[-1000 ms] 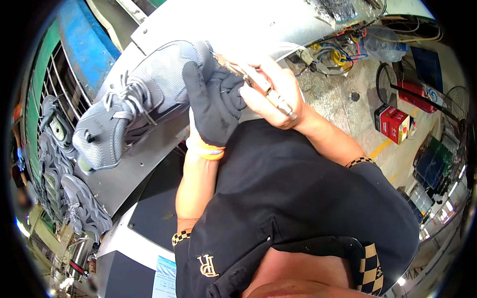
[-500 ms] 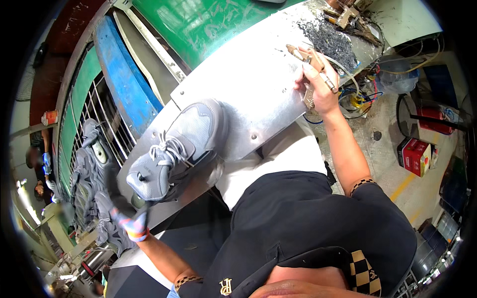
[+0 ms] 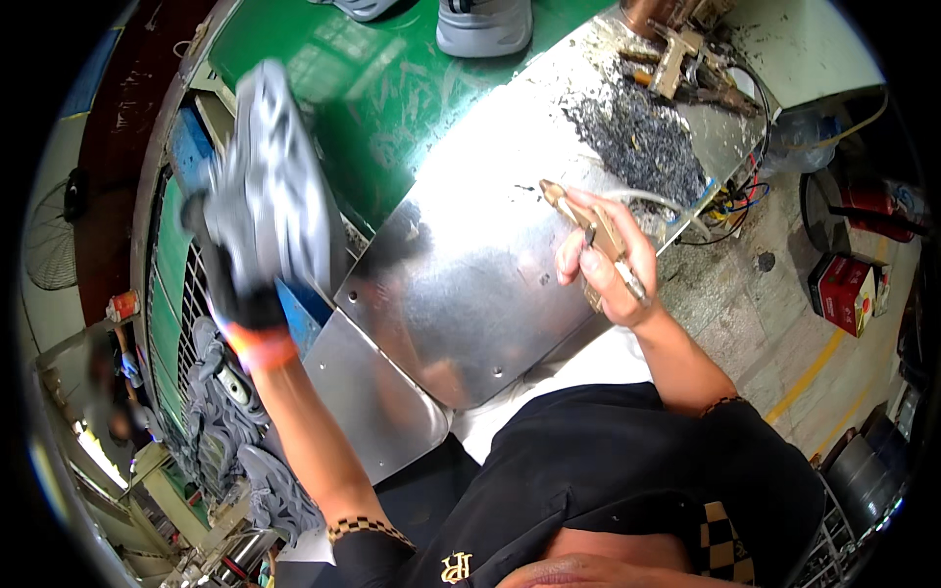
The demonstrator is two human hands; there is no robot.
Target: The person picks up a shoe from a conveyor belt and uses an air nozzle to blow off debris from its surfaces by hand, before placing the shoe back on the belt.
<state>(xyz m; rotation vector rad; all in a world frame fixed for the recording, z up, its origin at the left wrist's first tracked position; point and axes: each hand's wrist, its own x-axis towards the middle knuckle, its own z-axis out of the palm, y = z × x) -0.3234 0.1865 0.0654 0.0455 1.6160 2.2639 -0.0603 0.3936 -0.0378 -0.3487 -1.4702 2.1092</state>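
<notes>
My left hand, in a dark glove with an orange cuff, is closed on a grey sneaker. Both are smeared by motion. The sneaker is held up at the left, over the edge of the green belt and the blue panel. In my bare right hand is a brass-coloured spray gun, its narrow nozzle toward the upper left. A pale hose runs behind that hand. Below the gun lies a shiny metal plate, spread across the front of me.
Grey shoes stand on the green conveyor belt beyond. More grey sneakers lie at the lower left. Dark residue crusts the bench, near dirty tools. A red box sits on the floor at right.
The sneaker has left the metal plate and risen up and left in my left hand, toward the belt. My right hand and the spray gun have moved down slightly. The view has shifted.
</notes>
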